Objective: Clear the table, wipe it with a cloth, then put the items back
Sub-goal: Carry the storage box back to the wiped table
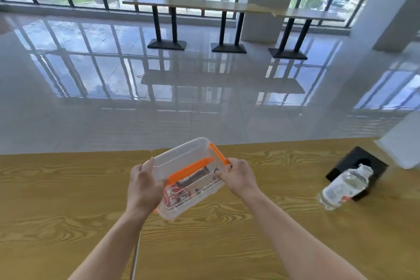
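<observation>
I hold a clear plastic box (181, 161) with orange latches in both hands, tilted, just above the wooden table (68, 188). My left hand (142, 186) grips its left side and my right hand (238, 176) grips the right end by an orange latch. Red and dark items lie inside the box, blurred through the plastic. A clear water bottle (345, 186) with a white label stands at the right, in front of a black tissue box (347, 162).
A white object (402, 145) sits at the table's far right corner. Beyond the table's far edge lies a glossy tiled floor, with a long bench table (204, 4) on black legs by the windows.
</observation>
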Demonstrator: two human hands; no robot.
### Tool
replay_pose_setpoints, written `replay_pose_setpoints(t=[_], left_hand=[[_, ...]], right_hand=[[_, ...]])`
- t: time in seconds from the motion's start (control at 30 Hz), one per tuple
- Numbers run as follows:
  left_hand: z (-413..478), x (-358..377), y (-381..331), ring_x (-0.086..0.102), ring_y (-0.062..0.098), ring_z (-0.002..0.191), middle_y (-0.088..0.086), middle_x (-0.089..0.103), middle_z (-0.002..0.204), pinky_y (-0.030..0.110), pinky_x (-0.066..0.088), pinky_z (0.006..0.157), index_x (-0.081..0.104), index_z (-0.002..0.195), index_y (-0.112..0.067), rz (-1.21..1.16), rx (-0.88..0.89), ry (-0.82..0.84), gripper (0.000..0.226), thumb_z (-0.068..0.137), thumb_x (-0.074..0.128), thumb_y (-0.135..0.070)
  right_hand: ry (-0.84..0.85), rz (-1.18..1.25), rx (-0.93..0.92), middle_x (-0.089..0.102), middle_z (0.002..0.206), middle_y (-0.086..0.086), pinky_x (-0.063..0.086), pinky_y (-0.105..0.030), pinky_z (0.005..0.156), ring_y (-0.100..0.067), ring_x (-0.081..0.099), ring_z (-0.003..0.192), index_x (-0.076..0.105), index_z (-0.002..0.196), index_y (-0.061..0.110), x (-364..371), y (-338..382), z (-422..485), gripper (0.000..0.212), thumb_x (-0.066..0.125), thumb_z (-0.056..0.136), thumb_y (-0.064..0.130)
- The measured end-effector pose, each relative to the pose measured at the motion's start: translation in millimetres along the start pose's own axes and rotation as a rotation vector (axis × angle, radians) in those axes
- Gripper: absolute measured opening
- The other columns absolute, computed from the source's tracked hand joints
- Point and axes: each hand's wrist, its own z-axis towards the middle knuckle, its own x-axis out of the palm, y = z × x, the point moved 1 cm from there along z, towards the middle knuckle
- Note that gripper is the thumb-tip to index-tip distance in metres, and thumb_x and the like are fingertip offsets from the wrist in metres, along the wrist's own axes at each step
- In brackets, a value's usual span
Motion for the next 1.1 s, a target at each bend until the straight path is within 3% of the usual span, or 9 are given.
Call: replay_pose_setpoints(t=[0.17, 0.27, 0.37, 0.5, 0.6, 0.73, 0.93, 1.1], left_hand=[[-9.9, 46.2, -31.5, 0.046, 0.035, 0.130, 0.018, 0.043, 0.140, 0.043, 0.037, 0.109, 0.040, 0.151, -0.013, 0.019, 0.068, 0.106, 0.071, 0.088, 0.074, -0.019], [-13.9, 73.9, -50.4, 0.047, 0.036, 0.129, 0.018, 0.044, 0.139, 0.046, 0.039, 0.108, 0.041, 0.150, -0.013, 0.041, 0.118, 0.149, 0.069, 0.089, 0.073, -0.017], [-17.7, 102.0, -68.6, 0.046, 0.036, 0.130, 0.017, 0.043, 0.141, 0.045, 0.037, 0.109, 0.040, 0.151, -0.013, 0.064, 0.146, 0.175, 0.070, 0.089, 0.072, -0.016], [-24.5, 139.0, -91.2, 0.046, 0.033, 0.131, 0.015, 0.043, 0.142, 0.039, 0.036, 0.109, 0.041, 0.150, -0.013, 0.080, 0.167, 0.198, 0.068, 0.089, 0.070, -0.014], [-27.1, 162.4, -103.5, 0.045, 0.032, 0.131, 0.014, 0.042, 0.142, 0.038, 0.035, 0.109, 0.040, 0.151, -0.013, 0.094, 0.167, 0.225, 0.067, 0.090, 0.069, -0.013], [-25.7, 189.0, -115.4, 0.043, 0.030, 0.133, 0.012, 0.040, 0.145, 0.038, 0.033, 0.112, 0.040, 0.151, -0.013, 0.111, 0.177, 0.254, 0.067, 0.090, 0.068, -0.013], [-26.2, 216.1, -120.3, 0.042, 0.030, 0.135, 0.011, 0.038, 0.149, 0.039, 0.035, 0.112, 0.039, 0.152, -0.012, 0.144, 0.193, 0.288, 0.065, 0.092, 0.064, -0.010], [-27.3, 227.9, -117.2, 0.044, 0.030, 0.133, 0.012, 0.040, 0.146, 0.040, 0.037, 0.109, 0.042, 0.150, -0.013, 0.163, 0.209, 0.304, 0.062, 0.092, 0.063, -0.008]], right_hand=[[-0.098, 0.018, 0.086, 0.065, 0.096, -0.007, 0.038, -0.021, 0.057, -0.018, 0.062, 0.076, 0.065, 0.091, 0.021, -36.9, -50.5, -20.7, 0.017, 0.074, 0.085, 0.034], [-0.158, 0.011, 0.123, 0.063, 0.097, -0.007, 0.031, -0.016, 0.053, -0.016, 0.058, 0.073, 0.059, 0.087, 0.028, -58.7, -77.6, -32.3, 0.019, 0.076, 0.084, 0.036], [-0.193, 0.015, 0.146, 0.062, 0.097, -0.008, 0.034, -0.017, 0.054, -0.017, 0.058, 0.074, 0.059, 0.085, 0.027, -78.2, -104.8, -39.4, 0.020, 0.076, 0.084, 0.036], [-0.205, 0.016, 0.156, 0.063, 0.095, -0.009, 0.044, -0.022, 0.057, -0.019, 0.061, 0.073, 0.065, 0.091, 0.022, -97.9, -143.4, -38.7, 0.023, 0.076, 0.084, 0.040], [-0.213, 0.013, 0.176, 0.059, 0.098, -0.007, 0.056, -0.031, 0.070, -0.018, 0.062, 0.076, 0.066, 0.096, 0.020, -110.0, -164.7, -40.0, 0.025, 0.075, 0.085, 0.040], [-0.233, 0.010, 0.217, 0.054, 0.104, -0.006, 0.051, -0.027, 0.073, -0.016, 0.060, 0.079, 0.066, 0.108, 0.017, -123.1, -187.6, -43.4, 0.032, 0.073, 0.088, 0.041], [-0.256, 0.041, 0.260, 0.059, 0.101, -0.004, 0.055, -0.031, 0.078, -0.017, 0.061, 0.084, 0.066, 0.110, 0.017, -125.6, -209.6, -53.3, 0.037, 0.074, 0.085, 0.044], [-0.249, 0.063, 0.292, 0.055, 0.104, -0.002, 0.052, -0.026, 0.077, -0.014, 0.059, 0.086, 0.065, 0.115, 0.015, -120.4, -220.8, -62.6, 0.042, 0.074, 0.086, 0.043]])
